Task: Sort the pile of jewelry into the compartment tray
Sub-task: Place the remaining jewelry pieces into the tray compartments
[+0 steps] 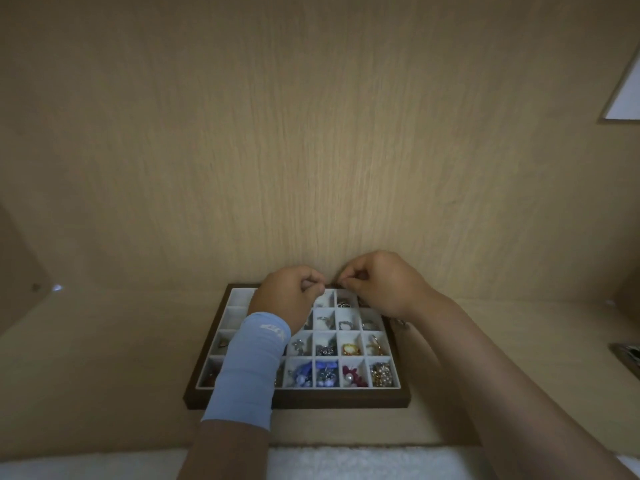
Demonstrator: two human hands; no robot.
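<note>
The compartment tray (298, 400), dark wood with white cells, lies on the shelf against the back panel. Its near row holds blue beads (313, 373), red pieces (354, 376) and gold-and-pearl pieces (382, 374); rings and small items fill the middle cells. Both hands hover over the tray's far edge. My left hand (289, 299), with a light blue wrist sleeve, has curled fingers pinching something tiny. My right hand (379, 284) pinches a small piece, too small to identify, between thumb and fingertips. Whether both hold the same piece I cannot tell.
A small metal piece (400, 322) lies on the shelf just right of the tray. A dark shiny object (627, 358) sits at the right edge. A white fluffy cloth (346, 464) runs along the front. The wooden back panel stands right behind the tray.
</note>
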